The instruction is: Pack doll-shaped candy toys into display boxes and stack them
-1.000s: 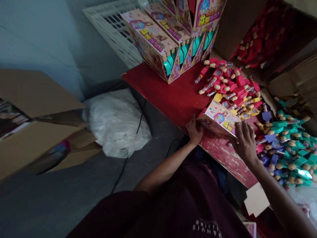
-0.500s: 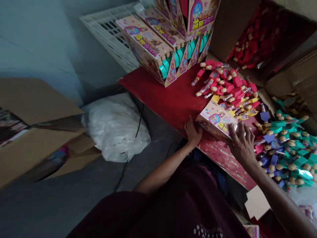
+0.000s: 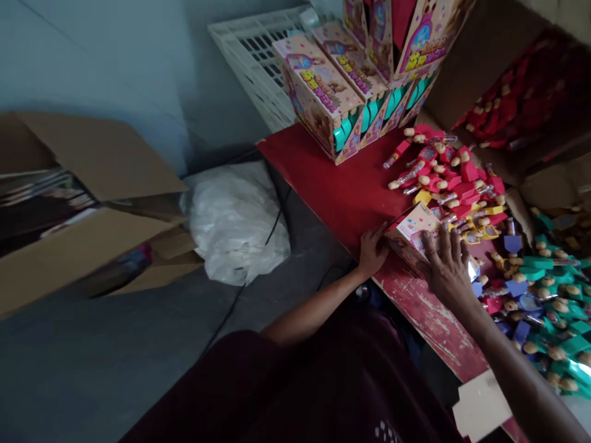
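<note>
A printed pink cardboard display box (image 3: 410,224) lies near the front edge of the red table. Around its left end my left hand (image 3: 373,252) is closed, the fingers against the end panel. My right hand (image 3: 446,264) rests spread over the top of the box, hiding much of its print. Just behind the box are small toys with tan heads and clear tubes, in a red pile (image 3: 450,172) and a yellow group (image 3: 484,221). Purple toys (image 3: 521,301) and green toys (image 3: 554,289) lie right of my right hand.
Filled display boxes (image 3: 323,80) with green toys stand at the back of the red table (image 3: 314,184), more stacked above. A white plastic crate (image 3: 249,31) is behind them. Open cartons (image 3: 138,166) and a white plastic bag (image 3: 235,221) stand left. White card (image 3: 482,403) lies near the front edge.
The view has turned left, so everything appears further right. My right hand has slid leftward over the box and covers more of its print. My left hand stays at the left end.
</note>
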`<state>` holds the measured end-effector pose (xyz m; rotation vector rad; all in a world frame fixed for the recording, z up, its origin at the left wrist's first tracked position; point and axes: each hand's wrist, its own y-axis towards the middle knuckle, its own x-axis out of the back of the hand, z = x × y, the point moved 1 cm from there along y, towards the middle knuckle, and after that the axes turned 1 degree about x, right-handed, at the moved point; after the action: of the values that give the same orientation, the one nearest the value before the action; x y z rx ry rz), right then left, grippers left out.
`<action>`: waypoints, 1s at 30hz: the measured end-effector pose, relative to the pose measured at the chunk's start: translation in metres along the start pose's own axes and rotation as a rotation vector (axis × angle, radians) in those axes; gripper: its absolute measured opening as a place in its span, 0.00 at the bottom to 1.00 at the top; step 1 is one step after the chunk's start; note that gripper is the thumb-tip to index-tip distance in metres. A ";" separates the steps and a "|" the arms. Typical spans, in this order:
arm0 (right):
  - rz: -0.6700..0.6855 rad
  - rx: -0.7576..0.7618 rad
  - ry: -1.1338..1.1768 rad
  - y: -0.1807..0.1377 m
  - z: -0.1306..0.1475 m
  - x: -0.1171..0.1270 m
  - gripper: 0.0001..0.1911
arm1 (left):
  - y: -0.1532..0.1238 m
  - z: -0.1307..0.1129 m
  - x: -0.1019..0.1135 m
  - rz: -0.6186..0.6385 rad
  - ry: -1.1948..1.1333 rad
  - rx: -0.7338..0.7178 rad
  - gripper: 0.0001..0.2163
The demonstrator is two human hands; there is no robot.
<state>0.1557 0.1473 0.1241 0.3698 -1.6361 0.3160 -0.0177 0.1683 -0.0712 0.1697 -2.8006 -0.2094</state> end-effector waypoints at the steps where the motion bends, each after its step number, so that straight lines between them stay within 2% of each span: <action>1: 0.002 -0.003 -0.008 -0.001 0.002 0.000 0.40 | 0.001 -0.002 0.001 0.013 -0.038 0.015 0.32; 7: -0.047 -0.050 -0.044 0.000 0.008 0.001 0.40 | 0.010 -0.005 0.003 0.056 -0.209 0.011 0.29; 11: -0.054 -0.030 0.004 -0.004 -0.010 0.005 0.43 | 0.011 -0.002 0.001 0.080 -0.259 -0.025 0.32; 15: 0.012 -0.061 -0.007 -0.017 -0.036 0.007 0.44 | 0.003 0.000 0.004 0.074 -0.290 0.010 0.33; 18: 0.005 -0.128 -0.002 -0.018 -0.035 0.004 0.47 | -0.007 -0.002 0.012 0.039 -0.313 0.067 0.33; 22: -0.076 -0.166 0.031 0.005 0.007 0.001 0.47 | -0.028 -0.008 0.028 -0.085 -0.410 0.271 0.34; 26: -0.131 -0.130 0.041 0.061 0.072 0.002 0.45 | -0.041 -0.018 0.059 -0.149 -0.481 0.341 0.34; 28: -0.145 -0.113 0.053 0.100 0.103 0.001 0.45 | -0.029 -0.023 0.083 -0.167 -0.492 0.339 0.34; 30: -0.162 -0.099 0.078 0.143 0.132 0.001 0.43 | -0.002 -0.028 0.111 -0.219 -0.466 0.300 0.33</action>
<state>-0.0237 0.2218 0.1139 0.4069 -1.5285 0.1257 -0.1132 0.1476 -0.0110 0.5659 -3.2623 0.1453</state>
